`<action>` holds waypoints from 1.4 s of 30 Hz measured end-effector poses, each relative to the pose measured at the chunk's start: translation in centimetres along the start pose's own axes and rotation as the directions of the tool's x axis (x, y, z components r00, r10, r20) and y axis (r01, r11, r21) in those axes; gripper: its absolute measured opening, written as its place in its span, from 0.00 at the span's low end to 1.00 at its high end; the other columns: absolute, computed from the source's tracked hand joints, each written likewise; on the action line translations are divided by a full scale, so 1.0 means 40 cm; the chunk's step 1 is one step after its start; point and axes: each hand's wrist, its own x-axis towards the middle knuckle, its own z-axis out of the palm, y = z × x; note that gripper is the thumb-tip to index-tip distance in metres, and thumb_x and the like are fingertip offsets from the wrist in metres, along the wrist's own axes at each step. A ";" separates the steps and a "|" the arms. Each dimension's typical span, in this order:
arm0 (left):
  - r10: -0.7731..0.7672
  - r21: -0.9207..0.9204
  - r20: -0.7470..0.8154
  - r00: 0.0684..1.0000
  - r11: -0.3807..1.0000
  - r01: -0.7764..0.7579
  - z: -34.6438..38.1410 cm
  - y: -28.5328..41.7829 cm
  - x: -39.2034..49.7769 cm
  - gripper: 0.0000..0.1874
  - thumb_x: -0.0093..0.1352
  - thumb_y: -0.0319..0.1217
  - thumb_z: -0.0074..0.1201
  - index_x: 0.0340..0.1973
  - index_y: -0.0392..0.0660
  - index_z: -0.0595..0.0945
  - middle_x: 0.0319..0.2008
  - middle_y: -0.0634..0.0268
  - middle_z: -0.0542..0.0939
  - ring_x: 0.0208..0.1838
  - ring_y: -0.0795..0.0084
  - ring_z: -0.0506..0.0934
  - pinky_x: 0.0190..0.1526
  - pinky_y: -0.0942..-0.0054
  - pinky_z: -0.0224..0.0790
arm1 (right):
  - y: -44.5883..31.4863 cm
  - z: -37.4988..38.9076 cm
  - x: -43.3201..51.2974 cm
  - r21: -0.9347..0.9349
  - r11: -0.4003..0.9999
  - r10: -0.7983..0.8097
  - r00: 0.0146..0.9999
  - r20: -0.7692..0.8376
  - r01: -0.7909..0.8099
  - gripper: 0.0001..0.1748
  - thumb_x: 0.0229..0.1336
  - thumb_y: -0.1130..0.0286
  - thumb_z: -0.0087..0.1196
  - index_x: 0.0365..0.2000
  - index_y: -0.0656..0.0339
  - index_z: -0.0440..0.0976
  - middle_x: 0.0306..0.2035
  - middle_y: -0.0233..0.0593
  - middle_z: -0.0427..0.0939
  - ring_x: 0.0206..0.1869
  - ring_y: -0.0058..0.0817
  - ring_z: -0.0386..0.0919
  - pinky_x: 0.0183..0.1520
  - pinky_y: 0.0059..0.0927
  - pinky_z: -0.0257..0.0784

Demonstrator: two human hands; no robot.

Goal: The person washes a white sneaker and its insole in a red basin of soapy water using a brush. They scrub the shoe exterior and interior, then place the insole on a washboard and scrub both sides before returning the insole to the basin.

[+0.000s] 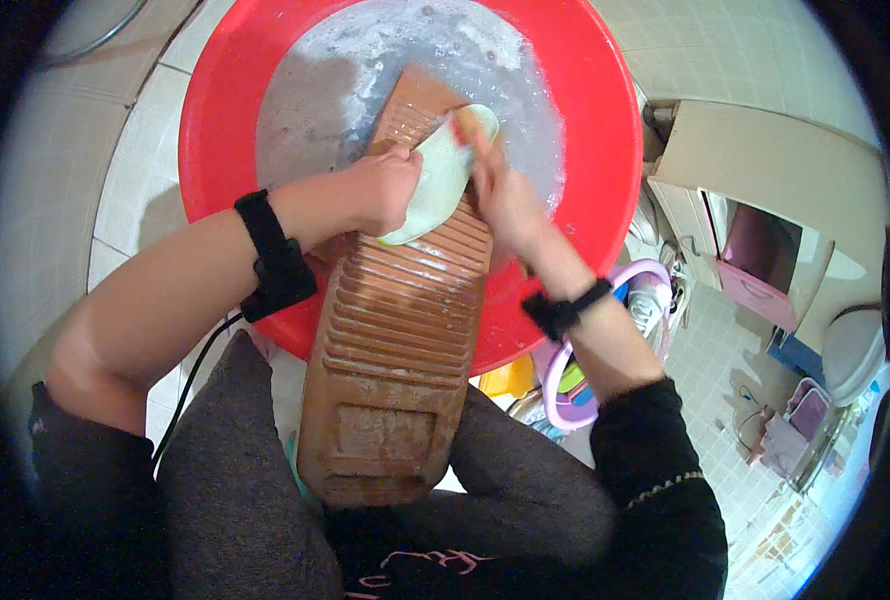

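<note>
A brown ribbed washboard (400,330) slants from my lap into a red basin (598,150) of sudsy water (310,112). Over its ribs lies a pale green, sole-shaped piece (437,180), perhaps a shoe insole. My left hand (388,187) is closed on its left edge. At its upper right, my right hand (501,187) is blurred, with something reddish at the fingertips, too smeared to identify; a brush cannot be ruled out. The washboard's top end dips into the water.
Right of the basin stands a lilac tub (557,390) holding a white shoe (646,307) and other items. A yellow object (508,377) lies beside it. Further right are more shoes, a cream cabinet (767,157) with a pink drawer, and a tiled floor (715,375).
</note>
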 end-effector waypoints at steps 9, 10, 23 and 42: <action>0.032 -0.128 -0.044 0.999 0.991 -0.038 0.012 -0.033 0.006 0.32 0.62 0.21 0.50 0.63 0.23 0.69 0.59 0.34 0.74 0.61 0.40 0.76 0.62 0.56 0.70 | 0.100 0.035 0.036 0.128 0.990 0.048 0.998 0.037 -0.052 0.36 0.74 0.67 0.43 0.77 0.41 0.47 0.46 0.73 0.79 0.48 0.63 0.81 0.51 0.55 0.77; 0.037 -0.164 -0.075 0.997 0.985 -0.049 0.011 -0.029 0.002 0.31 0.62 0.20 0.50 0.63 0.24 0.70 0.58 0.35 0.74 0.61 0.40 0.76 0.62 0.56 0.70 | 0.143 0.039 0.068 0.157 0.980 0.123 0.992 -0.005 -0.121 0.36 0.74 0.67 0.42 0.77 0.39 0.46 0.50 0.74 0.78 0.51 0.64 0.80 0.54 0.55 0.77; 0.304 -0.222 -0.540 0.784 0.848 -0.481 -0.011 0.112 -0.034 0.17 0.66 0.19 0.54 0.52 0.37 0.76 0.46 0.49 0.78 0.54 0.45 0.78 0.55 0.57 0.74 | 0.129 0.048 0.002 0.881 0.455 0.020 0.991 0.135 -0.129 0.32 0.74 0.43 0.47 0.57 0.63 0.73 0.43 0.35 0.81 0.44 0.25 0.78 0.48 0.32 0.76; -0.057 0.047 -0.102 0.993 0.997 0.062 -0.048 -0.010 0.015 0.31 0.66 0.32 0.62 0.65 0.43 0.73 0.67 0.38 0.65 0.67 0.35 0.69 0.69 0.47 0.64 | 0.396 0.218 0.175 -0.336 0.920 0.300 0.916 0.267 -0.203 0.38 0.68 0.54 0.49 0.74 0.52 0.56 0.72 0.61 0.62 0.69 0.59 0.68 0.65 0.53 0.70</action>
